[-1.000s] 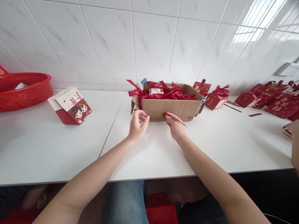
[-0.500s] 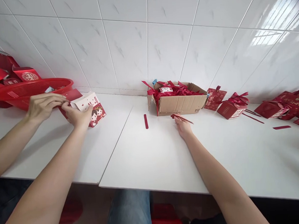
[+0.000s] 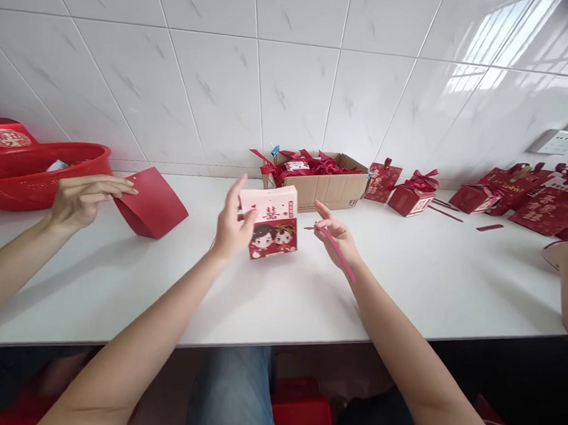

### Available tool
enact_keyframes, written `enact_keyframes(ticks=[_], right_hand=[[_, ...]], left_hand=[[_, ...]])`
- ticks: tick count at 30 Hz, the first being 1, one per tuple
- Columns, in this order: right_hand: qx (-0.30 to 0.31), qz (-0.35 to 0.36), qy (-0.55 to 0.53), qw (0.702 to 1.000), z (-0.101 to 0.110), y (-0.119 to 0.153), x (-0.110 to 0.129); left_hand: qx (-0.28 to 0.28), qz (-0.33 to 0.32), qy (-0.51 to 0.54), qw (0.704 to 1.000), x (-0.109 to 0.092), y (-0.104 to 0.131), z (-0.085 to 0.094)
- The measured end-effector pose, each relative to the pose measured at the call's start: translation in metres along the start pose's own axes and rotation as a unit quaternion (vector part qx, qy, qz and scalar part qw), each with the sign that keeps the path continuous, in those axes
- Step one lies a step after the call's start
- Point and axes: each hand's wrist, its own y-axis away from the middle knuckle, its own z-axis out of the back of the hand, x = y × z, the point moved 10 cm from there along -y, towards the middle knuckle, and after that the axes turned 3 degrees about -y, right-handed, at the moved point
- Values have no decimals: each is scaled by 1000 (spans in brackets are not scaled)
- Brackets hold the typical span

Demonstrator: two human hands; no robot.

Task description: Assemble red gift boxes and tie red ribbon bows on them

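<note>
Two hands busy: right hand [image 3: 339,240] pinches ribbon [image 3: 342,257], left hand [image 3: 231,226] grips box [image 3: 273,240] over bench [image 3: 269,302]. Box folded up, no bow on it, so tying looks undone. Behind it, filled carton [image 3: 330,190]; off right, bowed box [image 3: 410,202] looks finished.

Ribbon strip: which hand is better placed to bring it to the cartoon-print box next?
Right, I'd say. The right hand already holds the ribbon strip, near the cartoon-print box; the left hand is occupied gripping that box's left side.
</note>
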Motion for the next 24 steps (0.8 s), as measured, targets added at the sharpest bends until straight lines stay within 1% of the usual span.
enact_keyframes(ticks=[2,3,5,7,10,12,14,16,18,20,22,24], right_hand=[[35,17,-6,999,-7,1,9],[48,17,-12,999,-9,1,11],[56,2,-21,998,-9,0,9],[42,-19,-16,999,-6,0,4],[24,-43,-7,999,-4,1,-3],[27,-54,-6,998,-8,3,-6],[38,-56,-5,998,-15,6,-7],[40,-39,14,998,-19,8,-3],[27,1,57,998,-21,9,7],[13,44,107,993,-22,11,17],[14,72,135,988,-25,13,24],[19,84,156,984,-27,15,28]], left_hand=[[19,-23,8,1000,-18,11,-27],[26,-33,10,999,-24,15,-38],[38,-47,14,998,-30,22,-52],[49,-45,13,998,-30,27,-59],[59,-9,8,998,-23,29,-60],[69,15,6,998,-18,29,-58],[72,21,-6,997,-16,28,-54],[51,13,-25,998,-17,26,-47],[20,5,-24,1000,-22,24,-41],[16,19,28,999,-24,26,-42],[43,61,108,991,-22,30,-51],[68,97,177,977,-22,35,-61]])
